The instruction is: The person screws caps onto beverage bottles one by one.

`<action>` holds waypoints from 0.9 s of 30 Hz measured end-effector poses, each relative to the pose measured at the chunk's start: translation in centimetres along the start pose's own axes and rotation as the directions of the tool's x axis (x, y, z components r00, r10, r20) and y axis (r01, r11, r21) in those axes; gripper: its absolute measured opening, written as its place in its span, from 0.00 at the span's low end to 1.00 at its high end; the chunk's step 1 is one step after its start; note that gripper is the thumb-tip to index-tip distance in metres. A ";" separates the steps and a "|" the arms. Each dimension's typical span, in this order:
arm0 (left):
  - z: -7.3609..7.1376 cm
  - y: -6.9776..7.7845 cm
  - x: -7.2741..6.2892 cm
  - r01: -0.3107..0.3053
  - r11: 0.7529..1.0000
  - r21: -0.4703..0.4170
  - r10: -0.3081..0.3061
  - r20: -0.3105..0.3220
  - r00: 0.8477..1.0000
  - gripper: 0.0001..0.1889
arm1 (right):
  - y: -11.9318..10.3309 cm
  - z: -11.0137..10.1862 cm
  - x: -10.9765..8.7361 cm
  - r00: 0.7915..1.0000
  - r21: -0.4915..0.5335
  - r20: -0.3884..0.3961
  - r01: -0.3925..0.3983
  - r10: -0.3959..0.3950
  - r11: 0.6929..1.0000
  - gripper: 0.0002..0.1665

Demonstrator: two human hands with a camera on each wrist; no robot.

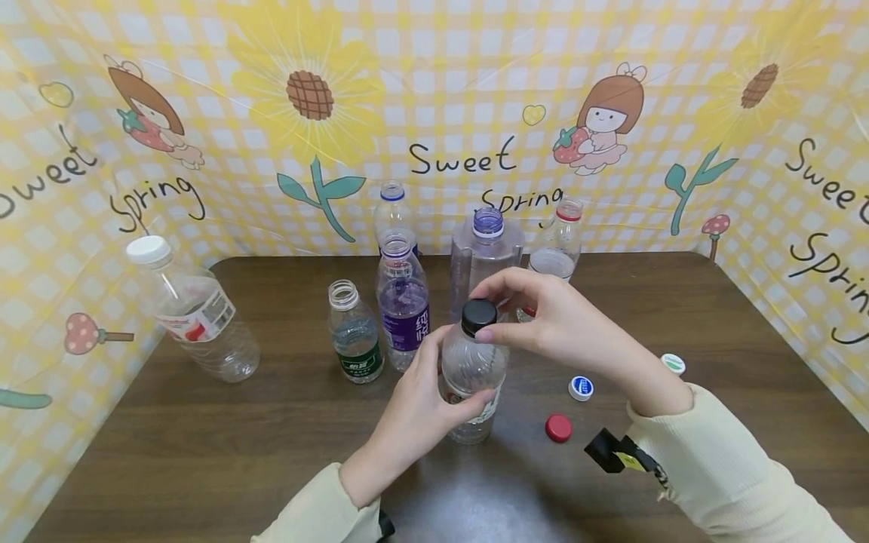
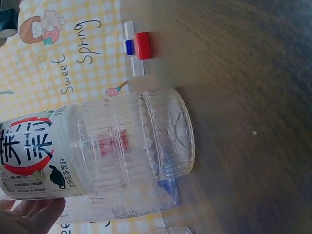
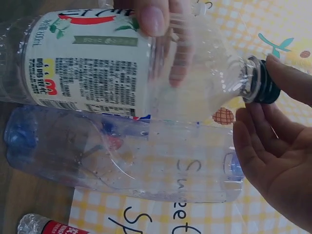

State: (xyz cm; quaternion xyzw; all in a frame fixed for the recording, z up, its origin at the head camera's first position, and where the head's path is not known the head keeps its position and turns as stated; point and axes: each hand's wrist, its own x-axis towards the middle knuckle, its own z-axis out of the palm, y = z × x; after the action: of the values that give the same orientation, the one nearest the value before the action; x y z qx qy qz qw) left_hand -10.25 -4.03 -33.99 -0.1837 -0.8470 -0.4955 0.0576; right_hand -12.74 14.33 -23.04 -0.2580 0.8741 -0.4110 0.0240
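Observation:
An upright clear plastic bottle (image 1: 473,366) with a black cap (image 1: 479,315) stands at the middle of the table. My left hand (image 1: 424,400) grips it round the label, thumb in front. With thumb and fingers my right hand (image 1: 543,313) pinches the cap at the top. In the right wrist view the cap (image 3: 270,80) sits on the bottle's neck, the thumb on one side and the fingers on the other. A white label (image 2: 34,156) with large dark characters and a red ring shows in the left wrist view.
Behind stand uncapped bottles: a small green-labelled one (image 1: 357,343), a purple-labelled one (image 1: 404,309), a large purplish one (image 1: 485,245) and a red-ringed one (image 1: 558,241). A white-capped bottle (image 1: 197,313) stands left. Loose red (image 1: 559,427), blue (image 1: 580,388) and white-green (image 1: 673,364) caps lie right.

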 end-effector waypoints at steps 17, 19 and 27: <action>-0.1 -0.4 0.3 -0.020 1.000 0.014 0.020 0.012 1.000 0.42 | 0.4 -0.2 -0.5 0.987 0.003 0.084 0.135 -0.135 0.991 0.26; -0.1 -0.4 0.3 -0.023 1.000 0.015 0.023 0.011 1.000 0.42 | 0.3 -0.3 -0.5 0.986 -0.002 0.086 0.141 -0.140 0.990 0.25; -0.1 -0.2 0.3 -0.013 1.000 0.016 0.012 0.017 1.000 0.42 | 0.3 -0.4 -0.3 0.998 -0.020 0.040 0.055 -0.054 0.998 0.19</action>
State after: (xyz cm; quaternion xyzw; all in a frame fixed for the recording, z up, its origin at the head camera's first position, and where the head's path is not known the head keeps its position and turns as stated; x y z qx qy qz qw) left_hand -10.59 -4.15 -34.05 -0.1927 -0.8503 -0.4866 0.0550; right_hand -12.75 14.89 -23.01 -0.2900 0.8704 -0.3970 0.0271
